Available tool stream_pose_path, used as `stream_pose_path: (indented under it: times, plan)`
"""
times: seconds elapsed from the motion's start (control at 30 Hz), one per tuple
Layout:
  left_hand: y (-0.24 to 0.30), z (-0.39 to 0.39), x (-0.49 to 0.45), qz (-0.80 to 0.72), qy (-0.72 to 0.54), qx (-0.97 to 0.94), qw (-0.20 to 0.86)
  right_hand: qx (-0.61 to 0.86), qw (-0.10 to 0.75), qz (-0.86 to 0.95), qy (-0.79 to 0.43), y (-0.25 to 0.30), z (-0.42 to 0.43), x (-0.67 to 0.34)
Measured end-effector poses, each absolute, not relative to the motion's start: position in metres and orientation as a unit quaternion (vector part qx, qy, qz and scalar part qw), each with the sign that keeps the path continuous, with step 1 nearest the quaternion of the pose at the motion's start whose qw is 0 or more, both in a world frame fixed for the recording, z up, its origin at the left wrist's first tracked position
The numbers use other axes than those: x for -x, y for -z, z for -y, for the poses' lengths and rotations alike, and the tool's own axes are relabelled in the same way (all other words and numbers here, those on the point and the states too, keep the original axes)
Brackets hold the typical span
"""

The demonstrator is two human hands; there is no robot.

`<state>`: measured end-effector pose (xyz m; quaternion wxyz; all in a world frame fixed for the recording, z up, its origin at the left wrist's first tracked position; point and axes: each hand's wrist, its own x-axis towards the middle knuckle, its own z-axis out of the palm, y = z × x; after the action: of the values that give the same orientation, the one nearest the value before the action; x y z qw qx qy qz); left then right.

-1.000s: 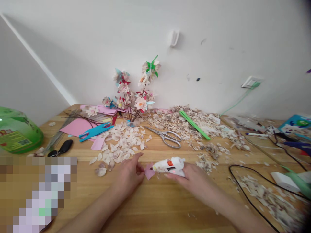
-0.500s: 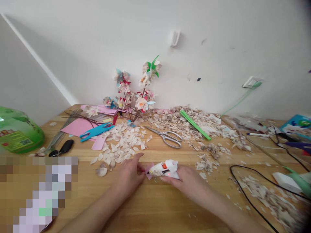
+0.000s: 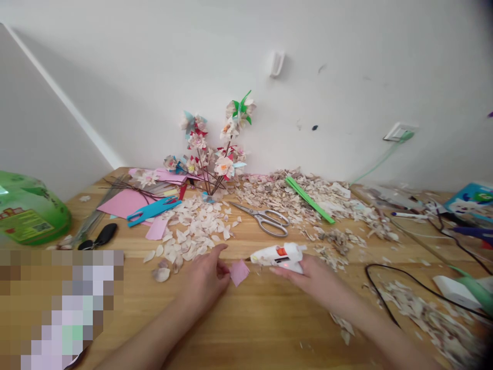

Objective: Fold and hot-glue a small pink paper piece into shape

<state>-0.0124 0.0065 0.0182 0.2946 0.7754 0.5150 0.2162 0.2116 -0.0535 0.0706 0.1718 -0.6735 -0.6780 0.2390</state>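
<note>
Between thumb and fingers my left hand [image 3: 206, 275] pinches a small pink paper square [image 3: 239, 273] by its left corner, just above the wooden table [image 3: 246, 329]. My right hand [image 3: 308, 277] is wrapped round the handle of a white hot glue gun [image 3: 275, 256]. The gun's nozzle points left and is close to the square's upper right edge; I cannot tell whether it touches. A small red light shows on the gun. Beyond my hands lie scissors [image 3: 265, 220] with grey handles and a heap of pale petals [image 3: 192, 234].
Handmade flowers on twigs [image 3: 210, 159] stand by the wall. Dried shell-like flakes [image 3: 269, 190] cover the back, with green strips [image 3: 310, 199] on them. At left are a green bottle [image 3: 33, 210], pink paper [image 3: 125, 204] and blue strips [image 3: 154, 209]. A black cable [image 3: 381, 267] loops at right.
My right hand has drawn the glue gun to the right and slightly up, off the pink paper, uncovering the square. My left hand has hardly moved.
</note>
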Motion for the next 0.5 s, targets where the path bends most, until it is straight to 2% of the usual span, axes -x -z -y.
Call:
stream_pose_path:
  times: [0.2,0.33,0.5]
  plan:
    - [-0.017,-0.012,0.016,-0.527,-0.261,-0.741,0.325,0.699,0.220,0.638,-0.236,-0.051,0.047,-0.247]
    - [-0.022,-0.018,0.018,-0.527,-0.328,-0.664,0.416,0.692,0.290,0.619,-0.232,-0.024,0.044,-0.264]
    - [-0.028,-0.025,0.019,-0.510,-0.369,-0.614,0.476,0.703,0.308,0.598,-0.230,-0.006,0.039,-0.273]
